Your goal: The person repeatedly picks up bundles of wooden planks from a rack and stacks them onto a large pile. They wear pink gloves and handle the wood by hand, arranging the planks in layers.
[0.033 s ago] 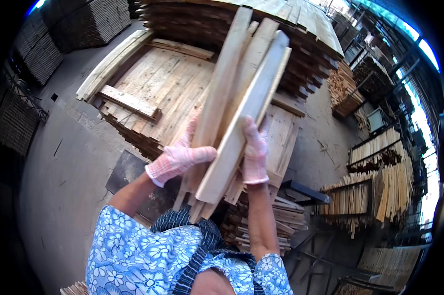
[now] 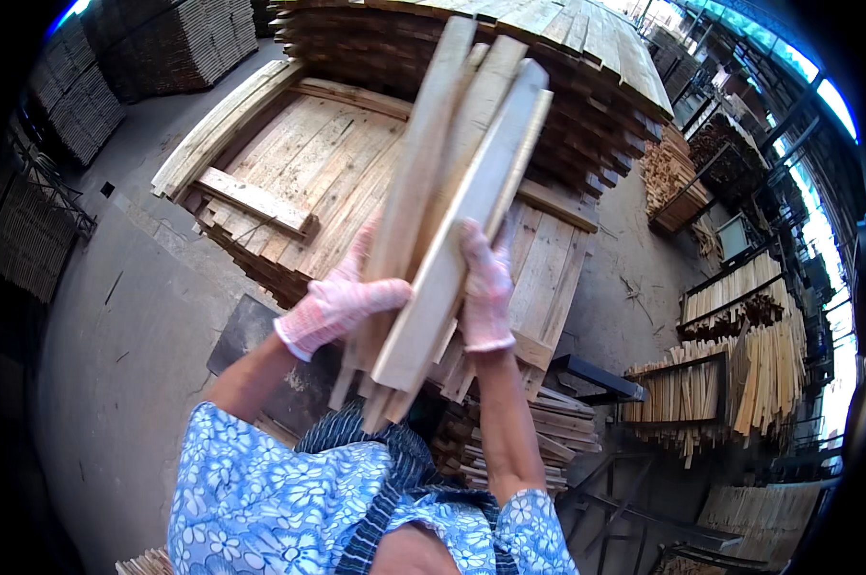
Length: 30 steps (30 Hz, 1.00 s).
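A bundle of long wooden boards (image 2: 461, 230) is clasped between my two gloved hands, tilted with its far ends up and slightly right. My left hand (image 2: 342, 295), in a pinkish knit glove, wraps the left side, with its thumb across the near part. From the right, my right hand (image 2: 487, 287) grips the bundle, its thumb on the edge of the pale front board. Fingers under the boards are hidden. Below and beyond lies a stack of planks (image 2: 308, 182) with a flat top.
A loose short board (image 2: 255, 199) and long edge strips (image 2: 224, 125) lie on the stack's left side. A taller plank stack (image 2: 586, 57) rises behind. At right stand racks of sticks (image 2: 677, 388) and a dark metal bar (image 2: 596, 377). Concrete floor (image 2: 116, 364) runs along the left.
Both hands and the bundle of boards have shifted a little to the left. My grip on the boards looks the same.
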Each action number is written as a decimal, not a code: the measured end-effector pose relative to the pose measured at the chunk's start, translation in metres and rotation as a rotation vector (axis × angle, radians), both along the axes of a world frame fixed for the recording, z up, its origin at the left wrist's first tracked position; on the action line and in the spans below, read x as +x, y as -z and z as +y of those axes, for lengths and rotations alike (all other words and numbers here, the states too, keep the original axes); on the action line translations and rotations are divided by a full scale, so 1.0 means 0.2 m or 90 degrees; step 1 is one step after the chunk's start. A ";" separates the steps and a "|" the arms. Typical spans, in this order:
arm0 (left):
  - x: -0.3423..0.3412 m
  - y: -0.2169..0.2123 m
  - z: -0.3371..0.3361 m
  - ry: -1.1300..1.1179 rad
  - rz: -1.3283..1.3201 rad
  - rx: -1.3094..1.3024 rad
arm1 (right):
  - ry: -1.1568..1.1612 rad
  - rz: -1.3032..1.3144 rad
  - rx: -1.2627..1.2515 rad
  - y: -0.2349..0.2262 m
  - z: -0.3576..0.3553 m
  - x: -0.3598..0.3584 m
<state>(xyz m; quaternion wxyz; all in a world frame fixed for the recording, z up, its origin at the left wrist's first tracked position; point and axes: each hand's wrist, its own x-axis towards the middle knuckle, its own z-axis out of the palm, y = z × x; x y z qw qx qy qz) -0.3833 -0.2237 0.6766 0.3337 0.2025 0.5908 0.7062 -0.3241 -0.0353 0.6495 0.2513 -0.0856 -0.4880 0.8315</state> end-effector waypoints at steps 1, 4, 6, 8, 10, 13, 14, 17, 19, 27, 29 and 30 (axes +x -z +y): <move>-0.08 0.00 -0.09 -0.025 0.012 -0.002 | -0.041 0.000 -0.032 0.01 -0.07 -0.12; -0.35 -0.03 -0.29 -0.071 0.043 -0.030 | -0.098 0.017 -0.077 0.02 -0.24 -0.46; -0.52 -0.11 -0.37 -0.095 0.092 -0.058 | -0.082 0.039 -0.097 0.04 -0.33 -0.70; -0.78 -0.14 -0.43 -0.099 0.224 -0.295 | -0.076 -0.009 -0.120 0.00 -0.38 -0.88; -1.06 -0.17 -0.49 -0.056 0.367 -0.595 | -0.057 -0.088 -0.111 0.04 -0.41 -1.07; -1.32 0.02 -0.62 -0.120 0.456 -0.807 | -0.074 -0.092 0.014 0.08 -0.58 -1.07; -1.33 0.09 -0.54 -0.111 0.483 -0.779 | -0.050 -0.146 0.074 0.21 -0.49 -1.12; -1.34 0.19 -0.47 -0.064 0.547 -0.906 | -0.048 -0.106 0.012 0.40 -0.36 -0.99; -1.33 0.19 -0.48 -0.078 0.532 -0.900 | -0.055 -0.069 -0.069 0.34 -0.34 -0.83; -1.38 0.28 -0.54 -0.151 0.604 -0.862 | 0.045 -0.193 -0.026 0.19 0.02 -0.23; -1.38 0.26 -0.56 -0.142 0.589 -0.850 | 0.089 -0.318 0.098 0.03 0.09 -0.13; -1.39 0.24 -0.54 -0.134 0.579 -0.840 | 0.122 -0.387 0.158 -0.04 0.14 -0.09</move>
